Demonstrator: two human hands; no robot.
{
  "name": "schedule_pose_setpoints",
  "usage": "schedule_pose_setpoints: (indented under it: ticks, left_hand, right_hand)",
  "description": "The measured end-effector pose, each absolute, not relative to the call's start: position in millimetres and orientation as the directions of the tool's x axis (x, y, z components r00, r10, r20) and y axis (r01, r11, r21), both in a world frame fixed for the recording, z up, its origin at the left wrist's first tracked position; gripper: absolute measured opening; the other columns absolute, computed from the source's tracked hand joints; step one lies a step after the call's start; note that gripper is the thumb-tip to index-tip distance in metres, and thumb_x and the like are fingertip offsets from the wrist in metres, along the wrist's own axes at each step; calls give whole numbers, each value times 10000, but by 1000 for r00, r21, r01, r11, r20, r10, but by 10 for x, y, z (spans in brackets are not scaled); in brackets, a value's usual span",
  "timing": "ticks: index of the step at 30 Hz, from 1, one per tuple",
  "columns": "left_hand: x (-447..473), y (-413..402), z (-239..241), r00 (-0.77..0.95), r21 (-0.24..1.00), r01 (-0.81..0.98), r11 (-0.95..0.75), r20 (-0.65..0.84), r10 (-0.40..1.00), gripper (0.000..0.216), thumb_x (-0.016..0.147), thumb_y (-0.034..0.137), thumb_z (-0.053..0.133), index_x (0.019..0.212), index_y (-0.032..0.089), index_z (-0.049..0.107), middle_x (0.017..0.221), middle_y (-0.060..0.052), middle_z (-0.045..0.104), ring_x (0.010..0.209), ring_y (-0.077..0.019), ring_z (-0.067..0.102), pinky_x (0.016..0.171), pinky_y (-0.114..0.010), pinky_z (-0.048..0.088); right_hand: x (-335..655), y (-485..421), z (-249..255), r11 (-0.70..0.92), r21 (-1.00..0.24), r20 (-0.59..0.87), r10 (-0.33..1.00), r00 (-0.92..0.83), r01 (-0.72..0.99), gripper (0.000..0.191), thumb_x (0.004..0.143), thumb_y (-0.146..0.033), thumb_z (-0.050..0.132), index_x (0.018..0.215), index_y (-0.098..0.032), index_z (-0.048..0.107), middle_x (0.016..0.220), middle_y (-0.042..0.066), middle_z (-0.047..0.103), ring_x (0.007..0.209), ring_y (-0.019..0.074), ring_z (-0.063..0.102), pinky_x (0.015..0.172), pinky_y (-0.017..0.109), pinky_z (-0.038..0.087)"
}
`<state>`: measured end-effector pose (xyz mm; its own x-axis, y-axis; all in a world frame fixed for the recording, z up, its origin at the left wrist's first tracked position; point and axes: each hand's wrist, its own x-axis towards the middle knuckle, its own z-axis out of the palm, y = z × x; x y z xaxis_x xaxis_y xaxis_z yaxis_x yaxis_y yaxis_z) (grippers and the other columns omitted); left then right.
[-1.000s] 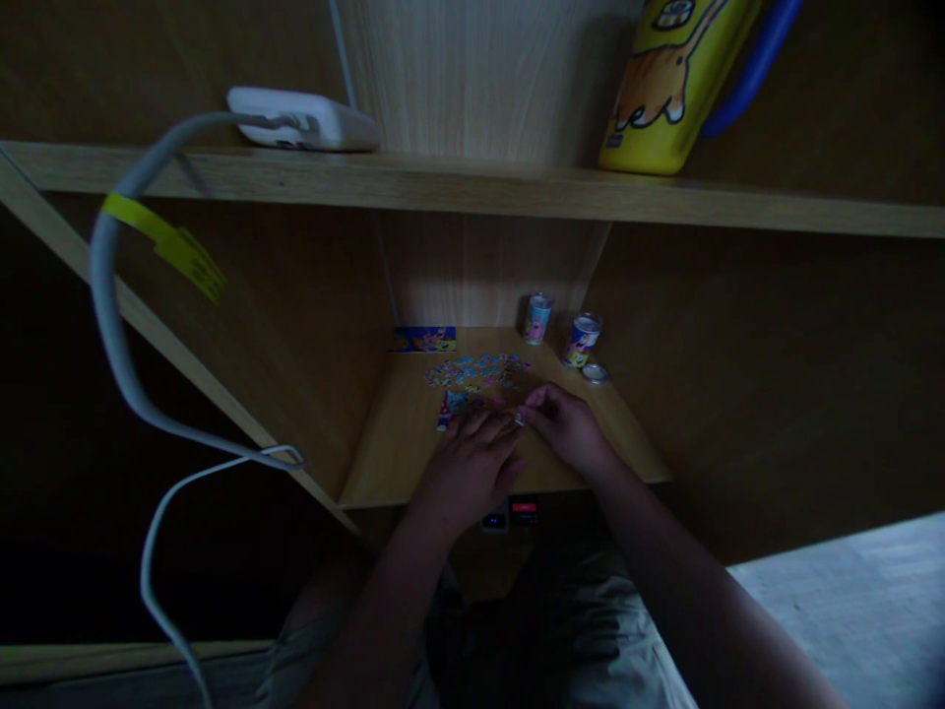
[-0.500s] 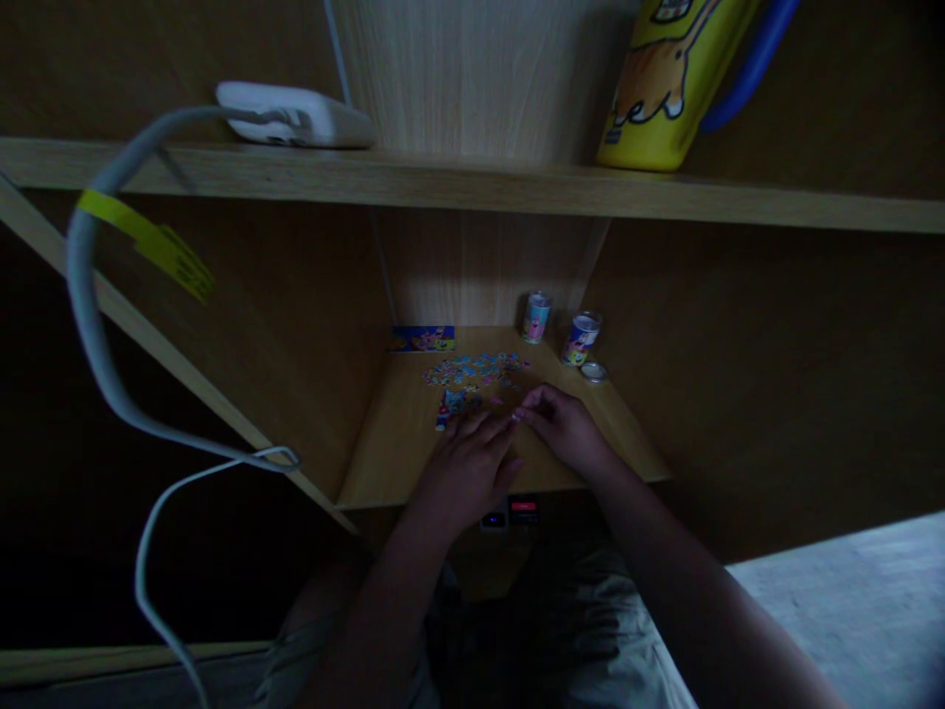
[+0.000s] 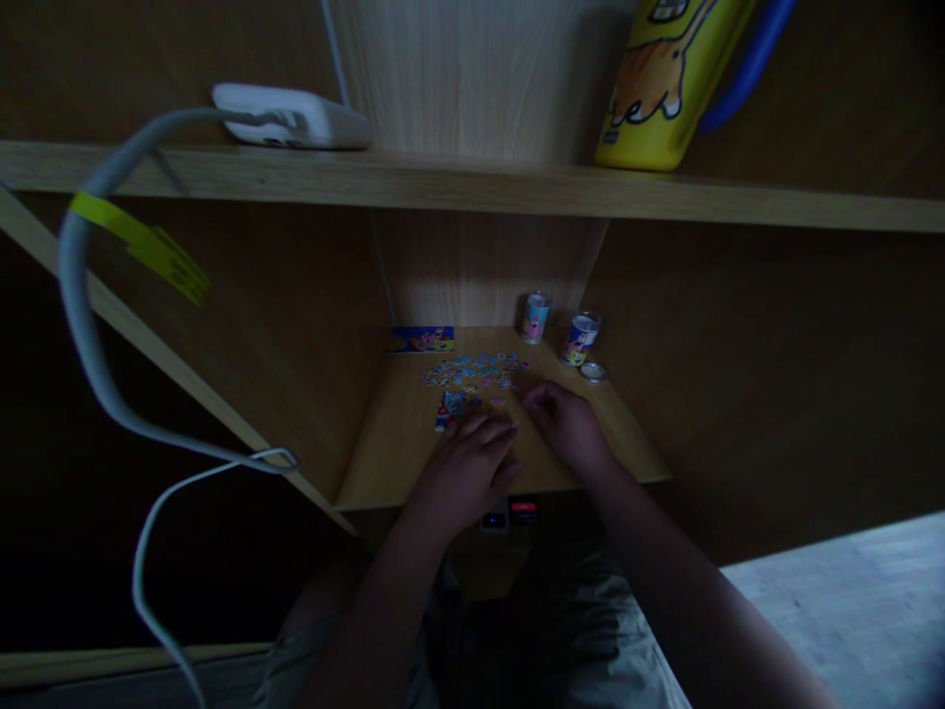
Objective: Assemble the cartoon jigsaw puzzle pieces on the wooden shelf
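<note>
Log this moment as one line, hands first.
left hand: at joined puzzle pieces | right hand: apart from left, fingers curled, contents unclear | loose pieces: spread beyond hands | two cans: upright, back right

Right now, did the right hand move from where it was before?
Yes, a little: the right hand has pulled away from the left hand, slightly toward the round lid, which stays put.
</note>
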<state>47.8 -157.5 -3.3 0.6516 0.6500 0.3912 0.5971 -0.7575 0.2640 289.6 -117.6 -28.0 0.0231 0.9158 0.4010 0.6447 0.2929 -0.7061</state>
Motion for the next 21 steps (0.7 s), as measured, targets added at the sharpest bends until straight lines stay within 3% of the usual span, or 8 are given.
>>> schedule_pose_setpoints:
  ticks: [4,6,13,16,21]
  left_hand:
    - [471,-1560,-54,644,284,589,-756,400,652,454,1074,337,760,1515,263,681,1530,-81,732,1525,-326,583,1310,-572,463]
    - [464,-1530,-75,618,311,588,-746,422,663,434,1074,336,760,1497,264,689,1524,-85,734,1500,-327,610,1295,-570,486]
    - [391,-1401,-131,534,477,466,-745,520,667,407,1080,318,742,1482,284,687,1517,-89,735,1423,-305,681,1253,-554,538]
    - [368,-1393,-110,550,535,386,-752,521,653,400,1075,316,750,1471,297,695,1525,-83,734,1416,-288,687,1245,-530,543]
    - [373,-1406,-95,548,563,373,-738,508,665,439,1070,353,762,1497,304,675,1541,-76,727,1431,-283,676,1239,-517,549]
  right_hand:
    - [2852,-1209,-232,167,-436,446,893,51,884,178,1061,-196,625,1023,-223,796,1104,139,797,1047,305,726,984,439,559]
    - [2822,-1235,-203,166,-386,499,865,54,907,186,1068,-186,614,1066,-203,799,1149,166,778,1084,321,709,1002,454,560]
    - [2751,-1324,-148,668,-395,641,692,-331,631,290,1047,-140,642,1279,-289,730,1282,79,792,1221,289,718,1084,482,572]
    - [2739,-1319,-161,696,-468,617,699,-363,545,198,1084,-214,670,1258,-287,729,1244,71,812,1178,264,746,1055,452,589]
    - [2786,-1265,-195,594,-598,554,792,-258,538,98,1098,-249,678,1138,-267,765,1052,48,811,965,222,764,893,366,607]
